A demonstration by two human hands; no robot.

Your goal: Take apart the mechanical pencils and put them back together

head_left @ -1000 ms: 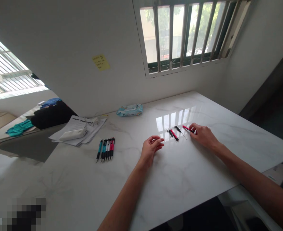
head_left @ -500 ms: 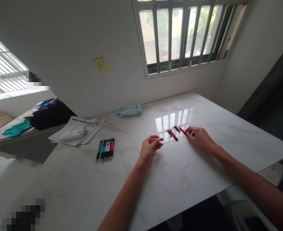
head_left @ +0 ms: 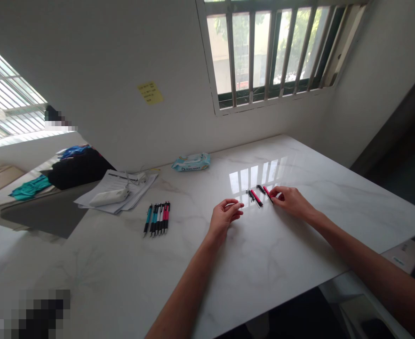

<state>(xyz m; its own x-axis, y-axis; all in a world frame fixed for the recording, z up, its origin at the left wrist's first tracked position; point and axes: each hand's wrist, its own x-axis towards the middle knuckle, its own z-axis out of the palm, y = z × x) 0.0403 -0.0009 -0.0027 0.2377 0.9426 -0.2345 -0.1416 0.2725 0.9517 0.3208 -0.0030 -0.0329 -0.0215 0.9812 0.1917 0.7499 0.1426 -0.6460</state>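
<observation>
My right hand (head_left: 289,200) rests on the table with thumb and fingers closed on the black lower end of a red pen barrel (head_left: 267,191). Close beside that barrel lies a black pen part (head_left: 260,189). Another red pen barrel (head_left: 256,197) with a black grip lies to its left, among thin and small dark pen parts (head_left: 251,195). To the left of these, my left hand (head_left: 224,217) is held with curled fingers, thumb and fingertips together. Whatever is between those fingertips is too small to name.
A row of several whole pens (head_left: 157,219), teal, white and red, lies to the left on the marble-patterned table (head_left: 264,263). Behind it, papers (head_left: 137,200) carry a white device (head_left: 109,197). A wipes pack (head_left: 191,162) sits by the wall, below a barred window (head_left: 271,54).
My right hand has shifted slightly left with the red barrel, bringing it closer to the black pen part. My left hand keeps its curled pose. The camera view has moved a little.
</observation>
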